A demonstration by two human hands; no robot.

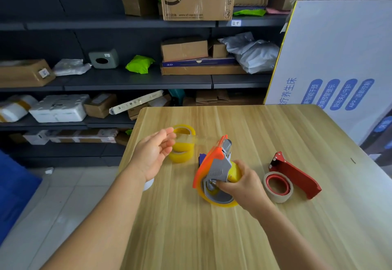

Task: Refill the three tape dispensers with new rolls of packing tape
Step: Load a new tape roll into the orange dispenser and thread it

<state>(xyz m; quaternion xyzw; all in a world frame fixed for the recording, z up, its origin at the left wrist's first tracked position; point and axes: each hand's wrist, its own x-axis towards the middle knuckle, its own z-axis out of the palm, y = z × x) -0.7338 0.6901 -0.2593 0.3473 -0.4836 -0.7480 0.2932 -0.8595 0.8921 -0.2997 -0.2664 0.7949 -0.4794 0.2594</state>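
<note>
An orange and grey tape dispenser stands on the wooden table with a yellow tape roll loaded in it. My right hand grips the dispenser and roll from the right. A clear strip of tape runs from the dispenser's mouth to my left hand, which pinches its free end. Behind that hand, two yellow tape rolls sit stacked. A red dispenser lies to the right with a pale roll on its hub.
A dark blue object pokes out behind the orange dispenser. A white round thing shows under my left wrist at the table's left edge. Shelves of parcels stand behind the table, and a large white printed box leans at the right.
</note>
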